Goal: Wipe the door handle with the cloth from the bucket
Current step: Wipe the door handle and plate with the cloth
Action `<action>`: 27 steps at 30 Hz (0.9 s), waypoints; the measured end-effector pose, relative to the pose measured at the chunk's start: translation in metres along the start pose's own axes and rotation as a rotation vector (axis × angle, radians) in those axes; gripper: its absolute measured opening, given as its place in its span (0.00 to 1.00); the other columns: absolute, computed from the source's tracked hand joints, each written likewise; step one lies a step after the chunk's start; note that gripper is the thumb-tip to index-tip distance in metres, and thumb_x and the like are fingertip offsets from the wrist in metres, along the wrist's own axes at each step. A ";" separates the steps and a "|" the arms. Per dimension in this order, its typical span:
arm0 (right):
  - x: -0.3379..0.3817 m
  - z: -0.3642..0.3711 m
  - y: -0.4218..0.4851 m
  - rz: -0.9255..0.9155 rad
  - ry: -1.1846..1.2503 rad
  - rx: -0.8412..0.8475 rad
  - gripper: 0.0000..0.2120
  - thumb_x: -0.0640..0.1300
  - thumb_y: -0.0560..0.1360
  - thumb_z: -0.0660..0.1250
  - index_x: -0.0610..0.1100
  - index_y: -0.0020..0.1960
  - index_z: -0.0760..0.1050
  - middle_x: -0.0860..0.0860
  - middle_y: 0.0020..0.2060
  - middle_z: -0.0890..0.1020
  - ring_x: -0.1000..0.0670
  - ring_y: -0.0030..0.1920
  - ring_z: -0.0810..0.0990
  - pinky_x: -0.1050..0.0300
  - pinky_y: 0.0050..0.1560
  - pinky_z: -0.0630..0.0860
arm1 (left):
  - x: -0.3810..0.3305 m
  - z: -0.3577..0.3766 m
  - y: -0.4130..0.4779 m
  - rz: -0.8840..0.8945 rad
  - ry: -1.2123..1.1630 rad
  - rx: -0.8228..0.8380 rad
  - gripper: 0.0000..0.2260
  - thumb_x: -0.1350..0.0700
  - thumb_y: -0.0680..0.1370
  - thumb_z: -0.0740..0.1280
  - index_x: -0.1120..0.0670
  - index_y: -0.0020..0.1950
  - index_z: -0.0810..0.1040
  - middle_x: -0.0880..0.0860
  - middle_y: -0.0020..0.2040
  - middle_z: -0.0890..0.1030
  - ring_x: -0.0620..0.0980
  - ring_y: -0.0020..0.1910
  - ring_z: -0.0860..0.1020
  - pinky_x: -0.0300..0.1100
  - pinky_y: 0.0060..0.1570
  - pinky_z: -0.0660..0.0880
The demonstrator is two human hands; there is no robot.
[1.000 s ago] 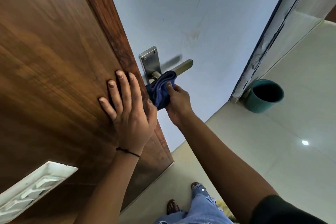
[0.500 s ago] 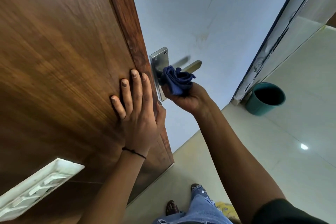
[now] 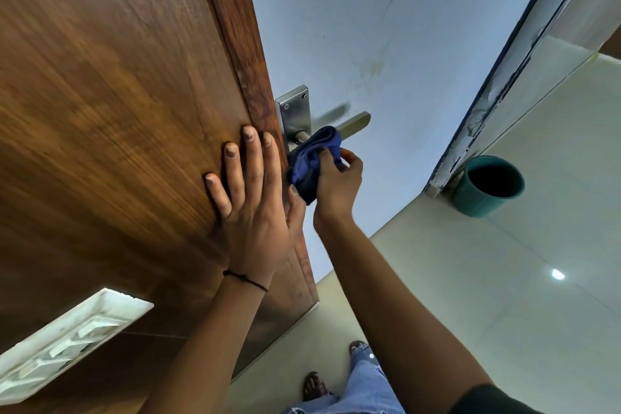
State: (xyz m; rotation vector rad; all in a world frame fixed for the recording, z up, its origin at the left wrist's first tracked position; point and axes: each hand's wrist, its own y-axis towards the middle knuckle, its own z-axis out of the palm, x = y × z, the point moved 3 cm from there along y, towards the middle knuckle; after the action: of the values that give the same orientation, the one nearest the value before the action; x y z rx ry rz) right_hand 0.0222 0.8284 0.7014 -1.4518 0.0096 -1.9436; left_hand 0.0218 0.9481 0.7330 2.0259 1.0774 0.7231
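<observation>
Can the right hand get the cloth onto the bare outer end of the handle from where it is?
Probably yes. The right hand holds the cloth at the base of the handle; the outer end sticks out bare, with nothing blocking it.

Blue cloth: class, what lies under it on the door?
The blue cloth covers the lever handle's inner part; its tip and the metal backplate show. The right hand holds it.

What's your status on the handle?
Left hand flat on door. Right hand grips cloth on handle. Nothing blocking.
</observation>
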 end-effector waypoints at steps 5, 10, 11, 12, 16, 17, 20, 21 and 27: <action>0.000 -0.015 0.002 -0.256 -0.276 0.041 0.12 0.43 0.75 0.65 0.49 0.58 0.72 0.56 0.44 0.77 0.59 0.40 0.78 0.76 0.32 0.73 | 0.001 0.002 -0.003 0.006 0.005 0.006 0.34 0.48 0.79 0.56 0.56 0.79 0.44 0.58 0.77 0.52 0.52 0.78 0.36 0.51 0.74 0.33; 0.021 -0.025 0.027 -0.318 -0.258 -0.106 0.14 0.40 0.76 0.64 0.46 0.60 0.75 0.49 0.51 0.78 0.54 0.41 0.78 0.73 0.36 0.75 | 0.001 0.002 -0.003 0.024 0.020 0.007 0.33 0.48 0.79 0.55 0.56 0.79 0.44 0.58 0.77 0.52 0.53 0.78 0.36 0.52 0.74 0.33; 0.018 -0.022 0.025 -0.309 -0.248 -0.112 0.14 0.41 0.75 0.64 0.46 0.60 0.75 0.49 0.51 0.78 0.50 0.44 0.79 0.66 0.41 0.78 | 0.000 0.003 -0.003 0.026 0.026 0.007 0.33 0.48 0.79 0.55 0.56 0.79 0.44 0.58 0.77 0.52 0.53 0.78 0.36 0.52 0.74 0.33; 0.012 -0.020 0.020 -0.312 -0.259 -0.106 0.14 0.41 0.75 0.65 0.46 0.60 0.75 0.48 0.52 0.79 0.48 0.46 0.80 0.59 0.45 0.79 | 0.000 0.003 -0.003 0.023 0.031 0.005 0.33 0.48 0.79 0.55 0.56 0.79 0.44 0.58 0.77 0.52 0.53 0.78 0.36 0.52 0.74 0.33; -0.011 -0.016 -0.006 -0.421 -0.365 0.040 0.14 0.43 0.74 0.66 0.48 0.60 0.75 0.55 0.53 0.78 0.56 0.47 0.79 0.65 0.49 0.77 | -0.002 0.004 -0.002 0.018 0.049 0.001 0.34 0.48 0.78 0.56 0.57 0.79 0.45 0.58 0.77 0.52 0.53 0.78 0.36 0.53 0.74 0.32; -0.006 -0.019 -0.002 -0.437 -0.390 0.034 0.14 0.42 0.74 0.66 0.48 0.60 0.76 0.54 0.53 0.79 0.54 0.47 0.80 0.65 0.48 0.76 | -0.002 0.003 -0.002 0.020 0.049 -0.001 0.34 0.48 0.78 0.56 0.57 0.79 0.45 0.58 0.77 0.52 0.53 0.78 0.36 0.53 0.74 0.32; 0.021 -0.030 0.029 -0.406 -0.406 -0.078 0.14 0.41 0.74 0.66 0.44 0.59 0.78 0.47 0.54 0.81 0.46 0.50 0.81 0.60 0.49 0.75 | 0.000 0.003 -0.002 0.018 0.042 -0.009 0.34 0.49 0.78 0.56 0.57 0.79 0.44 0.58 0.77 0.53 0.53 0.78 0.36 0.53 0.74 0.32; 0.030 -0.032 0.039 -0.388 -0.388 -0.118 0.14 0.41 0.74 0.66 0.43 0.60 0.78 0.47 0.54 0.82 0.45 0.51 0.81 0.59 0.50 0.75 | 0.000 0.003 -0.002 0.017 0.043 -0.011 0.34 0.49 0.79 0.56 0.57 0.79 0.44 0.58 0.77 0.53 0.53 0.78 0.36 0.53 0.74 0.32; 0.003 -0.021 0.013 -0.456 -0.368 -0.025 0.13 0.43 0.74 0.67 0.47 0.58 0.78 0.54 0.50 0.79 0.58 0.46 0.78 0.74 0.45 0.73 | -0.001 0.004 -0.003 0.031 0.059 -0.010 0.33 0.48 0.79 0.55 0.57 0.79 0.45 0.59 0.78 0.50 0.54 0.78 0.37 0.53 0.74 0.33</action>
State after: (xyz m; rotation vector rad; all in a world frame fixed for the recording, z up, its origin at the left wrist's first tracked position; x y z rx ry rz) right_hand 0.0107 0.8094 0.6909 -1.9357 -0.5046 -1.9865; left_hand 0.0228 0.9467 0.7283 2.0279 1.0753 0.8070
